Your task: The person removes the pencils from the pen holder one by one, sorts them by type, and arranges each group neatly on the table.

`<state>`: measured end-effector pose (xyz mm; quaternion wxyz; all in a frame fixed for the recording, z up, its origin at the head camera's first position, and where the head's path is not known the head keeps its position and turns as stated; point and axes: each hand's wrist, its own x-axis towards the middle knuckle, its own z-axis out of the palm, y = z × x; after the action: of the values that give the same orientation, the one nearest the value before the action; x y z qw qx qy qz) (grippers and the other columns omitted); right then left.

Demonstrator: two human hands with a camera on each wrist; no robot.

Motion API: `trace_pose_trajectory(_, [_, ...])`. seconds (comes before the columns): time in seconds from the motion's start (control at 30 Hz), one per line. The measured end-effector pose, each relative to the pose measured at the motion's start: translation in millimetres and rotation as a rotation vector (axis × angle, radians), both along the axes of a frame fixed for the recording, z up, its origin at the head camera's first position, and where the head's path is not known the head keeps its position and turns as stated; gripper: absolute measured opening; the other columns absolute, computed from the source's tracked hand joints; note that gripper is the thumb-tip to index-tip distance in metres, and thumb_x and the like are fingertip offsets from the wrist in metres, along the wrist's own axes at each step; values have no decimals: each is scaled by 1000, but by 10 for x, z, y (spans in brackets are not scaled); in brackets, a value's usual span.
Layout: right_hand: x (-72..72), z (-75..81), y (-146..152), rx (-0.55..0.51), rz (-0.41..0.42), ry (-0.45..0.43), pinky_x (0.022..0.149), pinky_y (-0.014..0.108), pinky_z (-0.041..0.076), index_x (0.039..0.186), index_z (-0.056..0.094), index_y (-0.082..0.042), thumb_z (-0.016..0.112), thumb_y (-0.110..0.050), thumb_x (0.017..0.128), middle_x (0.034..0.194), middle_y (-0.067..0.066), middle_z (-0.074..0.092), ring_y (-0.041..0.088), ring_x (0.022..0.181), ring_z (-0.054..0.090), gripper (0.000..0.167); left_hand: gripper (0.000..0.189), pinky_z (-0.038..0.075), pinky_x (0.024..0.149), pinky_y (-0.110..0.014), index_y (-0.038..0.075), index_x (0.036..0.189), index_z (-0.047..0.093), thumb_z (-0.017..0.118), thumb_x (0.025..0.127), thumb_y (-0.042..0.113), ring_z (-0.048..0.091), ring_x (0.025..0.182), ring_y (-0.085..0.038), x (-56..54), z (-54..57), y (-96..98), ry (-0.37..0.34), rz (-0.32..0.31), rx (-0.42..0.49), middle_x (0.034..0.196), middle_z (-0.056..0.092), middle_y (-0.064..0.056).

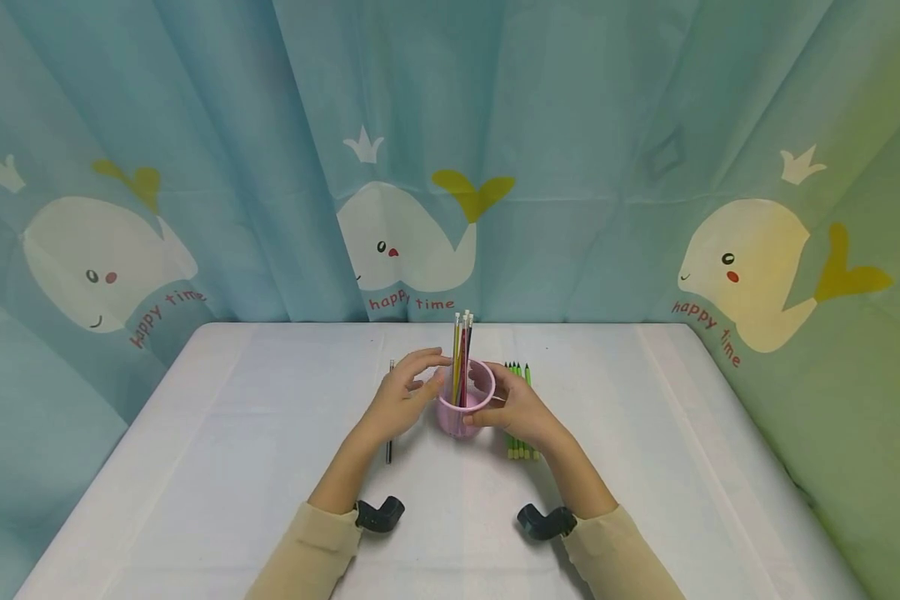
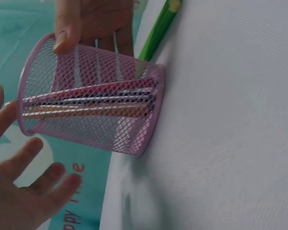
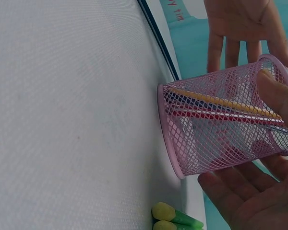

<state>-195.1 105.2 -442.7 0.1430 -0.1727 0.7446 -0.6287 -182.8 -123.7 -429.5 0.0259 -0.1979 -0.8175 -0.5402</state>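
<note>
"So, what's in your pink mesh cup (image 3: 192,148)?"
"Pencils (image 1: 462,354): yellow, red, dark. Your right hand (image 1: 523,410) grips the cup; your left hand (image 1: 403,398), fingers loose, is by its rim. Cup's between green pencils (image 1: 512,451) and a dark stick (image 1: 389,451)."

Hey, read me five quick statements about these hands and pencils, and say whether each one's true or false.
1. The right hand grips the pink mesh cup. True.
2. The cup is empty. False: several pencils are in it.
3. Green pencils lie to the right of the cup. True.
4. The left hand pinches a green pencil. False: the left hand holds no pencil.
5. A dark stick lies left of the cup. True.
</note>
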Motion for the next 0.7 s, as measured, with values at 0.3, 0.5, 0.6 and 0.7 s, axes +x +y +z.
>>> trace_pose_trajectory(0.3, [-1, -12, 2, 4, 0, 10, 109, 48, 47, 144, 48, -7, 87, -2, 72, 143, 13, 53, 35, 131, 53, 81, 47, 44, 104, -64, 11, 145, 52, 54, 103, 33, 35, 145, -37, 22, -41, 60, -17, -119, -90, 159, 36, -10])
trace_pose_trajectory(0.5, [2, -14, 2, 3, 3, 14, 107, 46, 48, 144, 48, -7, 86, -1, 72, 142, 13, 54, 34, 128, 55, 81, 49, 48, 103, -59, 10, 145, 51, 56, 102, 34, 36, 144, -35, 31, -32, 74, -2, -112, -90, 158, 37, -9])
trace_pose_trajectory(0.6, [2, -15, 4, 8, 3, 19, 106, 46, 49, 144, 48, -8, 86, -1, 72, 142, 12, 54, 33, 128, 55, 82, 49, 50, 102, -56, 9, 143, 53, 57, 102, 33, 38, 143, -34, 33, -22, 70, 7, -91, -90, 158, 39, -9])
trace_pose_trajectory(0.7, [1, -17, 5, 10, 6, 20, 105, 45, 50, 144, 47, -8, 86, 0, 72, 141, 12, 54, 32, 127, 56, 82, 47, 51, 102, -52, 8, 142, 54, 58, 101, 32, 40, 143, -32, 31, -8, 65, 9, -70, -93, 156, 41, -8])
